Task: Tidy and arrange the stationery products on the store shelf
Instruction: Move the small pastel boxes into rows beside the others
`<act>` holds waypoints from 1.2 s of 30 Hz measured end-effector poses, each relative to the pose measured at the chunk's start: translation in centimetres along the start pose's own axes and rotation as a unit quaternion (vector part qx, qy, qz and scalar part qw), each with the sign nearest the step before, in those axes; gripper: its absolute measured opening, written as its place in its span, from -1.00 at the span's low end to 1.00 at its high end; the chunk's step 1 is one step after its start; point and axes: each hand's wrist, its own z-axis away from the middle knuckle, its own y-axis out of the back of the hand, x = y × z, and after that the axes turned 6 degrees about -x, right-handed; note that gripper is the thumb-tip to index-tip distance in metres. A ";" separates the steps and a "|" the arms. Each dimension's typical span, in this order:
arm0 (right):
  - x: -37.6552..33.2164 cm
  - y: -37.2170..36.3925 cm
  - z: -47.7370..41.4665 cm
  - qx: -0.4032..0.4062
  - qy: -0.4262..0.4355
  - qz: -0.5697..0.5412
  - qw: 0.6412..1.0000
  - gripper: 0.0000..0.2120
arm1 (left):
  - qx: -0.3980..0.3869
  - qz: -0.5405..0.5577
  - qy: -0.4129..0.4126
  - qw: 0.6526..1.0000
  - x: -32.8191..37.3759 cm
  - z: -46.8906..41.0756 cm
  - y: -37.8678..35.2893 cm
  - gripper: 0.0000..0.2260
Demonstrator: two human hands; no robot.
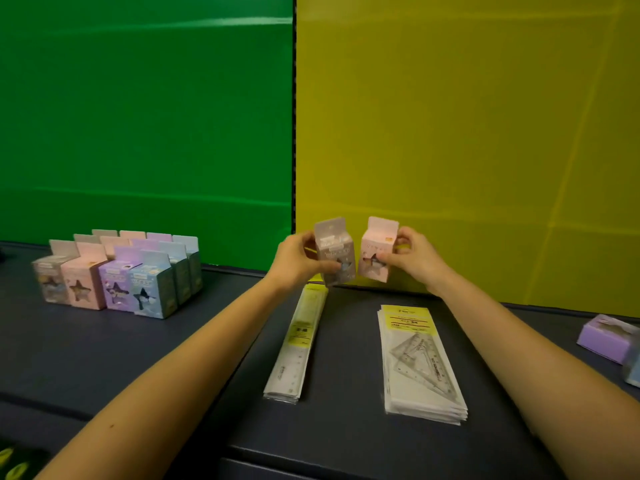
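Ruler stack (294,344) nearest me; boxed rows (117,275) lie well left.
My left hand (294,261) grips grey box (335,252), right hand (412,259) pink box (375,252), both upright above rulers; left hand's closer to rows.

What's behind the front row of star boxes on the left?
Behind the front row of star boxes stand more rows of the same boxes, mostly only top flaps showing. Their fronts and exact count are covered. The green panel backs them.

Purple box (606,337) cropped at right edge
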 end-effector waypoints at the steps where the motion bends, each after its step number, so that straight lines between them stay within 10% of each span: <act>1: -0.7 0.1 0.4 0.007 0.017 -0.010 1.000 -0.57 | 0.022 0.008 -0.011 1.000 0.5 0.4 0.8 -0.60; 16: -11.4 -10.8 6.4 -0.174 0.128 -0.024 0.976 -0.62 | 0.098 0.006 -0.008 0.995 -1.9 11.9 17.0 -0.77; 36: -18.6 -30.2 7.4 -0.184 0.119 0.030 0.975 -0.53 | 0.044 -0.075 0.057 0.995 -12.0 17.4 36.3 -0.66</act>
